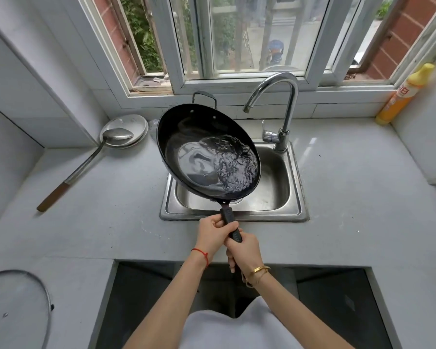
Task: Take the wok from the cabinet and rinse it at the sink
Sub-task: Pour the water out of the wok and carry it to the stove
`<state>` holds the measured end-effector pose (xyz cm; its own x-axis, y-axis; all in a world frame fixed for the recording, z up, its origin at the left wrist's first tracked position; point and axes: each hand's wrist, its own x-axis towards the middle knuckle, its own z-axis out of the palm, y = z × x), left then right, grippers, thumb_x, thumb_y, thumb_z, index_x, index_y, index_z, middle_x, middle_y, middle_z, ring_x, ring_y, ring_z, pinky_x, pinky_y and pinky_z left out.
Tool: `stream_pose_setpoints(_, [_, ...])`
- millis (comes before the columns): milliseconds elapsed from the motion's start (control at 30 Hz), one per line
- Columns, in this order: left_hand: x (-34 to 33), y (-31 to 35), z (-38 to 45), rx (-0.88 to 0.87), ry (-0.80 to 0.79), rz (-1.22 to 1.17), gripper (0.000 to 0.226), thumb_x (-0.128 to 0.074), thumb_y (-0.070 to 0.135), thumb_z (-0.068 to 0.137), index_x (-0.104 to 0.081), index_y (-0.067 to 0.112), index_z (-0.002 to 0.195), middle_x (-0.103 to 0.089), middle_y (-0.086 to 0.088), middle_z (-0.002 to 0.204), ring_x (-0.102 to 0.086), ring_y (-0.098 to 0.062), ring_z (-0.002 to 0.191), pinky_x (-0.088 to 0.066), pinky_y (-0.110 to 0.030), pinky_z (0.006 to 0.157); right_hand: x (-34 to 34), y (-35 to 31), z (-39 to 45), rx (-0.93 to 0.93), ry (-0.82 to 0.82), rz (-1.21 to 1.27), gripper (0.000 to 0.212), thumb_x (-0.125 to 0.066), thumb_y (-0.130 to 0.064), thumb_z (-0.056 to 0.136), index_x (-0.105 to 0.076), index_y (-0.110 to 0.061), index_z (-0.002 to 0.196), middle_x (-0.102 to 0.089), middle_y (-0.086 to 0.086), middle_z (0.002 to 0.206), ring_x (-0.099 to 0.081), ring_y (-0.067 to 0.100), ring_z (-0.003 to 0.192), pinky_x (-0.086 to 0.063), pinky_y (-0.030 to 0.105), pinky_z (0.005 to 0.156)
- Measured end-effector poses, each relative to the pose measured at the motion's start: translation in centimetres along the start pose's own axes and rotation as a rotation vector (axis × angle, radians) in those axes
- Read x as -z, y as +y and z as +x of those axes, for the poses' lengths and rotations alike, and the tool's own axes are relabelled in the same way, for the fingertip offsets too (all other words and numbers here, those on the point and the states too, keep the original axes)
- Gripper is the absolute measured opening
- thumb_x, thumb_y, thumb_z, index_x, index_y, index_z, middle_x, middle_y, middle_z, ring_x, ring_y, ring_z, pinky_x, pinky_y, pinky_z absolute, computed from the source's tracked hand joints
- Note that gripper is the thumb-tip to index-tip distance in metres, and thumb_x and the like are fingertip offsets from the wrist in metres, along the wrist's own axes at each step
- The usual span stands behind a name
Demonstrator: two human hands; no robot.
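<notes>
Two hands share one handle: left hand [213,234] and right hand [243,249] both wrap curled fingers round it, at 6 o'clock of the wok [186,137]; wok black, glossy, tilted, held over the sink [291,177]; rippling water pooled toward 4 o'clock.

Glossy black wok [186,137] (wet inside); brushed steel sink [275,195]; polished chrome faucet [287,102]; matt grey countertop [350,197]; wood-handled metal ladle [86,165]

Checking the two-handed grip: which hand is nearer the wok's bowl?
Left. The left hand grips the handle closer to the wok; the right hand holds its end.
</notes>
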<state>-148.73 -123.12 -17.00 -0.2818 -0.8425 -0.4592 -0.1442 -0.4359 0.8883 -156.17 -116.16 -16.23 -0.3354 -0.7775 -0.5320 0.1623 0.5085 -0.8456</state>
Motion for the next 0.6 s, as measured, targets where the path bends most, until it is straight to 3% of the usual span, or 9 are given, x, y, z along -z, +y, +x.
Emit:
stream_pose_setpoints(200, [0.5, 0.0, 0.4, -0.034, 0.081, 0.259, 0.012, -0.079, 0.014, 0.075, -0.074, 0.006, 0.082, -0.077, -0.008, 0.078, -0.075, -0.025, 0.083, -0.061, -0.039, 0.08, -0.8, 0.1, 0.3, -0.102, -0.056, 0.116, 0.025, -0.051, -0.009, 0.096, -0.051, -0.006, 0.072, -0.047, 0.005, 0.048, -0.043, 0.015, 0.034, -0.038, 0.022, 0.035])
stream_pose_setpoints(333, [0.6, 0.1, 0.2, -0.032, 0.133, 0.358, 0.012, -0.078, 0.018, 0.074, -0.074, 0.008, 0.08, -0.077, -0.002, 0.075, -0.074, -0.017, 0.079, -0.061, -0.038, 0.078, -1.2, 0.4, 0.8, -0.143, -0.089, 0.152, 0.028, -0.046, -0.01, 0.099, -0.049, -0.006, 0.071, -0.045, 0.004, 0.048, -0.041, 0.014, 0.034, -0.037, 0.021, 0.034])
stream_pose_setpoints(600, [1.0, 1.0, -0.2, -0.069, 0.198, 0.513, 0.017, -0.073, 0.027, 0.069, -0.072, 0.01, 0.072, -0.075, -0.001, 0.068, -0.072, -0.018, 0.073, -0.06, -0.039, 0.073, -2.4, 0.3, 0.9, -0.202, -0.116, 0.246, 0.037, -0.044, -0.01, 0.099, -0.046, -0.007, 0.063, -0.041, 0.003, 0.043, -0.037, 0.015, 0.032, -0.033, 0.019, 0.034])
